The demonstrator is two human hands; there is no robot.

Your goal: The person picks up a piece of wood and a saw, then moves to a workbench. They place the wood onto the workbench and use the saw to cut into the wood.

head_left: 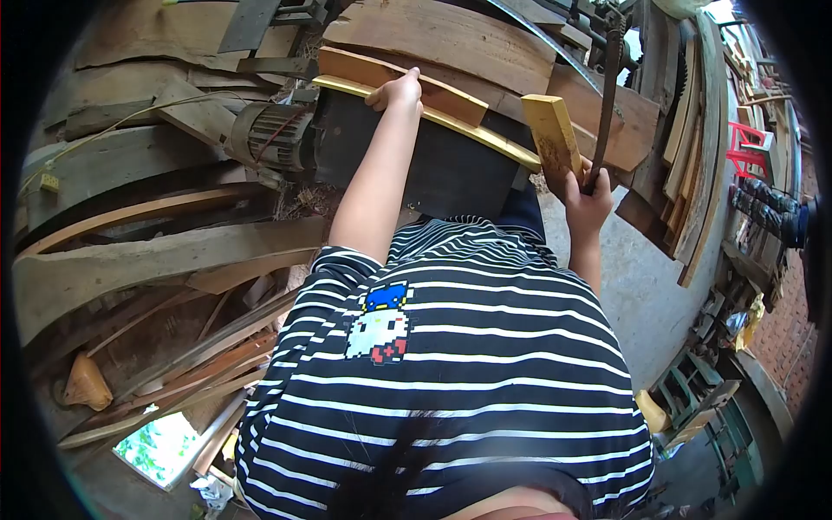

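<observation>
My left hand (400, 94) is closed over a long reddish-brown board (455, 100), with the index finger along its upper face. That board lies beside a yellow-edged strip (485, 139) at the border of a dark flat panel (451, 169). At the right, my right hand (589, 198) is closed around the lower end of a yellowish wooden block (551, 132), held tilted upward. A dark, narrow curved strip (608, 95) runs down to the same fingers; I cannot tell whether they grip it too.
An electric motor (270, 137) sits left of the dark panel. Wide planks (442, 39) lie beyond it. Curved timber pieces (147, 247) are heaped at the left, and long boards (693, 165) lean at the right. A red chair (747, 149) stands farther right.
</observation>
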